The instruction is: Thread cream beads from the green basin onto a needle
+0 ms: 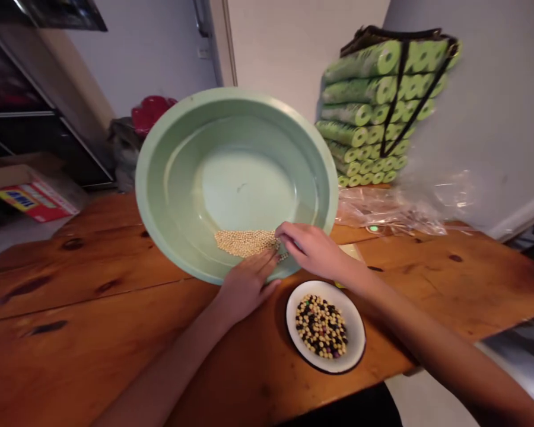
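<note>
A large pale green basin (235,136) is tilted toward me above the wooden table (129,332). Pale yellow beans (244,242) lie gathered along its lower side. My left hand (249,279) rests over the basin's lower rim, fingers apart, its fingertips at the beans. On the right of the pile, my right hand (309,246) has its fingers curled and pressed together at the beans; what they hold, if anything, is hidden. Close below my right forearm stands a white dish (356,335) with mixed yellow and dark beans (321,326).
Stacked green-wrapped paper rolls (360,112), with a dark-strapped bag (360,40) on top, stand at the back right. Clear plastic wrapping (391,210) lies before them. At the far left is a red and white cardboard box (40,198).
</note>
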{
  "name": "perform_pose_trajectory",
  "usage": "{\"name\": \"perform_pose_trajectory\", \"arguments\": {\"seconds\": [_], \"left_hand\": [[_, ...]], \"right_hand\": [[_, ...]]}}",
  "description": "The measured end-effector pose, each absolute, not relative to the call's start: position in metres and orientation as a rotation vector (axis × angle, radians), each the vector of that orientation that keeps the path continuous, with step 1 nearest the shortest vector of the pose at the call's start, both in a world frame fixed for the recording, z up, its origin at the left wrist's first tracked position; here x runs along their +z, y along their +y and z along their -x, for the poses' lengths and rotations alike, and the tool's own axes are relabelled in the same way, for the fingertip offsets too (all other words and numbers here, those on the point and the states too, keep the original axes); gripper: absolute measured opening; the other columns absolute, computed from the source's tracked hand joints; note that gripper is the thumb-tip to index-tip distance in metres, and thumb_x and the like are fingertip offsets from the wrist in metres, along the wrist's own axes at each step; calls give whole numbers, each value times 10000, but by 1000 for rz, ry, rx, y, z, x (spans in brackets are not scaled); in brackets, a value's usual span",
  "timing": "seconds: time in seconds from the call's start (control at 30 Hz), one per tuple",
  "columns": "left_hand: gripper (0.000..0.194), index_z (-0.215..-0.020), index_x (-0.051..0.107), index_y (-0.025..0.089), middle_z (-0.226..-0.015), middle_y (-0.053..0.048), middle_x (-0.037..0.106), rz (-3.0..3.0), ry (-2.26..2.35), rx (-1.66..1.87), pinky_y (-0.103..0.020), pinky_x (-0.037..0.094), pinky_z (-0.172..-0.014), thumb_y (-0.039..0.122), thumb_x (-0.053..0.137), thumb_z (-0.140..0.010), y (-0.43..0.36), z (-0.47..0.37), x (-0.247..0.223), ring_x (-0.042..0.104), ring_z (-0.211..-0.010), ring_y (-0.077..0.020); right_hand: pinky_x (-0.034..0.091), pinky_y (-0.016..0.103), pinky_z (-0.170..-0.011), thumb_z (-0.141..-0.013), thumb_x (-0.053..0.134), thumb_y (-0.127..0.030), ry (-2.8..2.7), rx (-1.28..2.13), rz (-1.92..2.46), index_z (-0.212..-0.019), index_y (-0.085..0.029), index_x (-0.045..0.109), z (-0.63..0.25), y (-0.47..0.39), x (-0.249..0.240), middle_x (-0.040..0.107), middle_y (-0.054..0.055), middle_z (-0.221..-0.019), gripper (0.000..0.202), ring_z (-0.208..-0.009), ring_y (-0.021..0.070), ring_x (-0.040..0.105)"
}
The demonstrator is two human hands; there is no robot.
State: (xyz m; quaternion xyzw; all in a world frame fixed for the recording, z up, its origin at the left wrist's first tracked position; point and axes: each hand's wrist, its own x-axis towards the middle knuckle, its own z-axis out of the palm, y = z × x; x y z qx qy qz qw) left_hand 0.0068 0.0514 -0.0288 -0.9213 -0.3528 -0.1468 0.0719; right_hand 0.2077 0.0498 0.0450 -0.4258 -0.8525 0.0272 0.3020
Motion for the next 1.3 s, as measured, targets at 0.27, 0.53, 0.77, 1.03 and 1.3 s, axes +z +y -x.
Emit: {"name": "perform_pose_trajectory", "arguments": {"seconds": [0.27,0.53,0.77,1.03,1.3], "left_hand": [[632,-1421,356,92,-1490,-129,389,2726,-1155,-422,-371,311,-1137,506,318,-945,46,-11,-25,348,-1390,-212],[903,-1418,331,-9,-1452,-299,357,2325,-1537,-269,-540,269,-1111,689,339,-844,29,-20,-24,374,-1343,-401],[779,-1446,305,34,-1475,-279,330,2326,-1534,-268,-652,203,-1103,587,335,-898,3,-26,-15,250,-1388,-441],[636,-1425,342,50,-1444,-268,388,2326,-1435,-381,-693,283,-1050,433,408,-922,-6,-28,-13,300,-1354,-454],[557,-1363,381,-44,-1412,-356,367,2260,-1367,-368,-520,473,-963,133,502,-850,-2,-25,-13,363,-1310,-469]], "right_hand": [[263,282,-585,-909,355,-171,-2450,24,1439,-1058,-126,549,-211,51,21,652,115,-788,248,-625,193,547],[382,263,-652,-939,355,-195,-2451,301,1456,-1023,-162,489,-213,53,27,666,61,-813,161,-720,186,623],[420,244,-691,-915,395,-165,-2479,636,1329,-964,-193,482,-223,54,38,651,18,-811,104,-728,144,605],[415,258,-657,-863,430,-140,-2494,634,1414,-949,-191,470,-226,56,40,664,25,-774,107,-706,167,616],[408,272,-632,-837,407,-132,-2541,473,1499,-982,-180,477,-232,50,41,673,60,-783,168,-696,190,634]]}}
